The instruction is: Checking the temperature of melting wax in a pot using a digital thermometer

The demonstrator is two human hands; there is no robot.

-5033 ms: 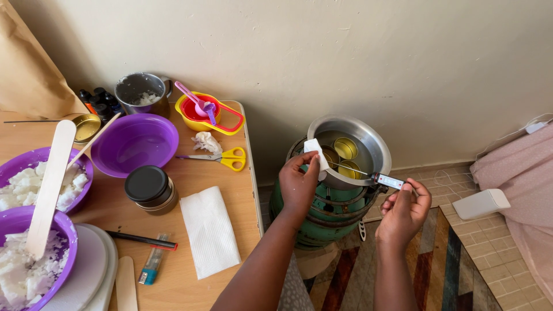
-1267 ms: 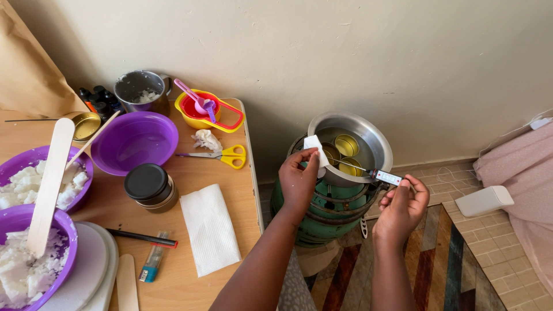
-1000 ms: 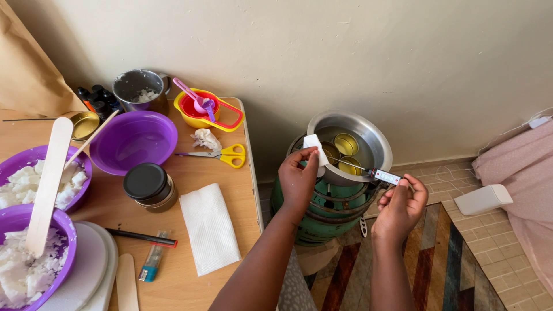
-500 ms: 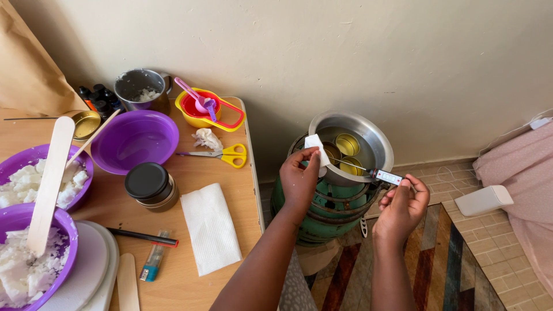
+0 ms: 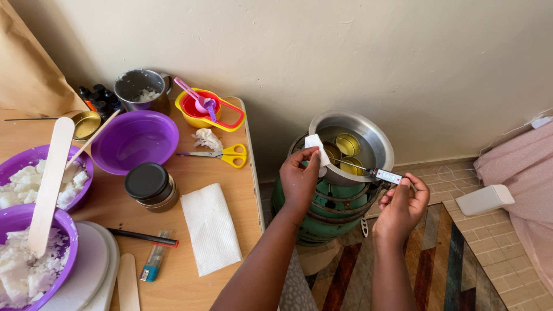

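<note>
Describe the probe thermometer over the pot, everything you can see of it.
The probe thermometer is a slim stick: a dark head with a small pale display and a red spot, then a thin metal-looking needle running left into the steel pot. It lies almost level across the pot's near rim, tip towards one of the gold tins inside; whether it touches the tin cannot be told. The right hand pinches the head end. The left hand holds a white tissue by the rim.

The wooden table [image 5: 190, 276] at left carried purple bowls [image 5: 135, 141], a black-lidded jar [image 5: 148, 185], yellow scissors [image 5: 224, 155] and a folded white napkin [image 5: 211, 228], while the green gas burner [image 5: 328, 210] stood on the tiled floor [image 5: 489, 242] at right.
</note>
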